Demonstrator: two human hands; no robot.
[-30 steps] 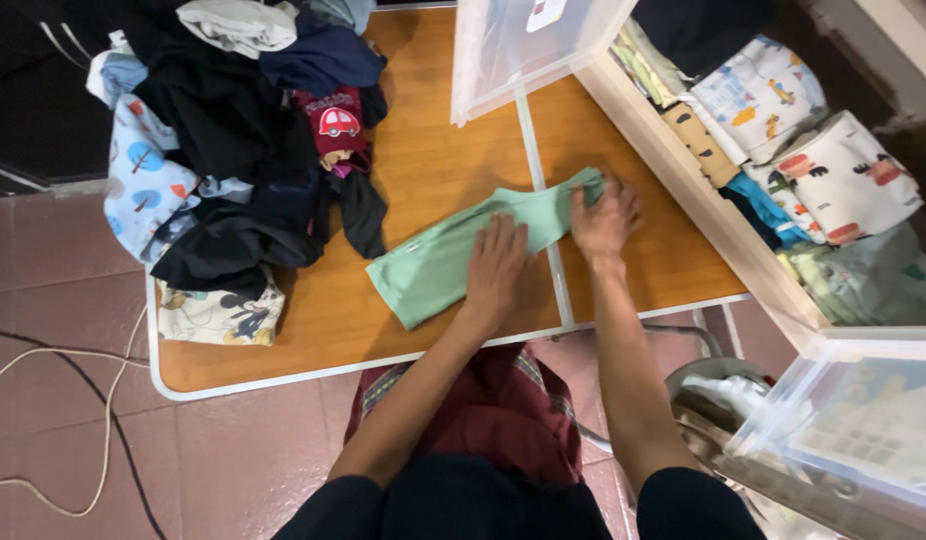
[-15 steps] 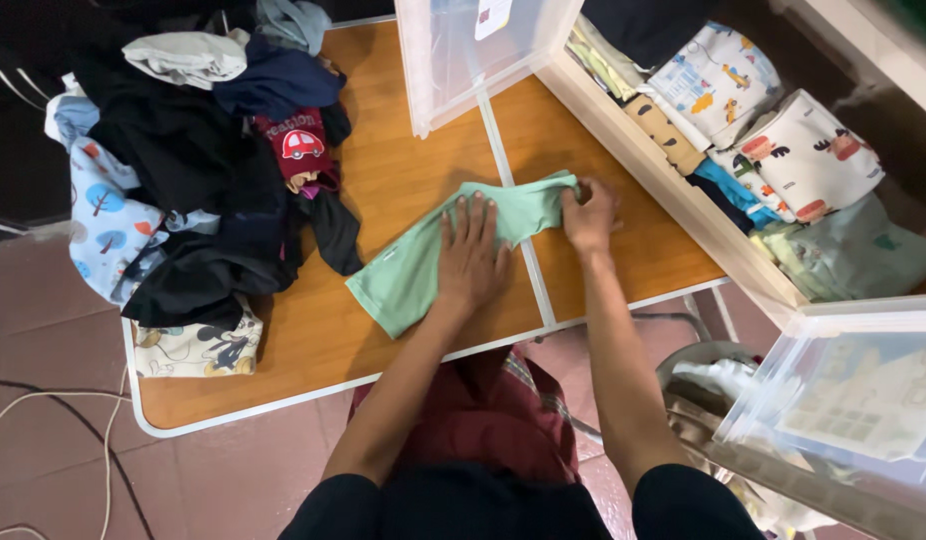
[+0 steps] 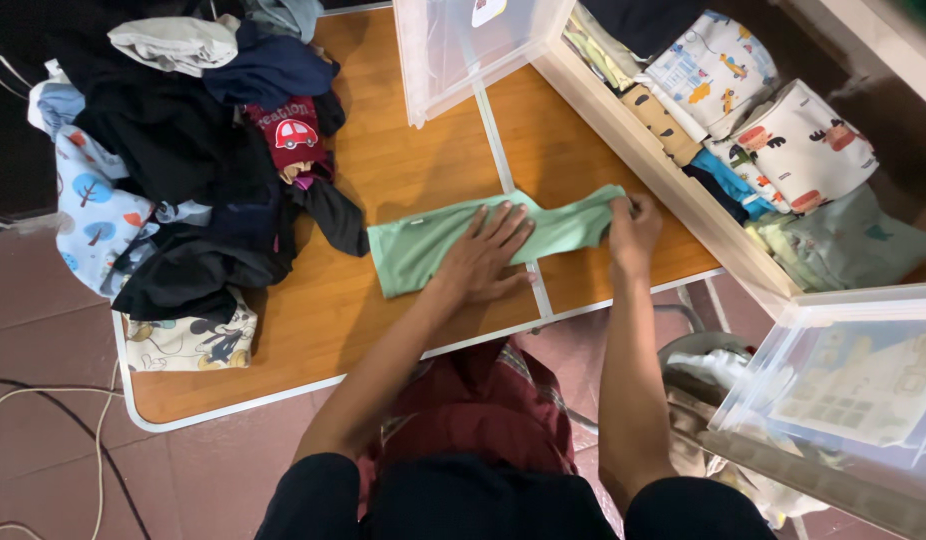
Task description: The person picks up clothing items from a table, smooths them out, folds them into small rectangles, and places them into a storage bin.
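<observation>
Left hand point(image 3: 480, 262) lies flat, fingers spread, on the green garment point(image 3: 423, 245); right hand point(image 3: 633, 225) pinches its right end

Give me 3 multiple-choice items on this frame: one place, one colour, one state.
1. Where does the pile of unfolded clothes lie?
A. left part of the table
B. on the floor
C. inside the drawer

2. What colour is the garment under the hands?
A. navy
B. light green
C. red

3. How is the left hand on it?
A. lifted clear
B. fist closed on a corner
C. pressed flat, fingers spread

Answers:
1 A, the heap covers the table on its left side.
2 B, the cloth is pale green.
3 C, the palm lies flat on the garment while the right hand pinches its far end.
</observation>
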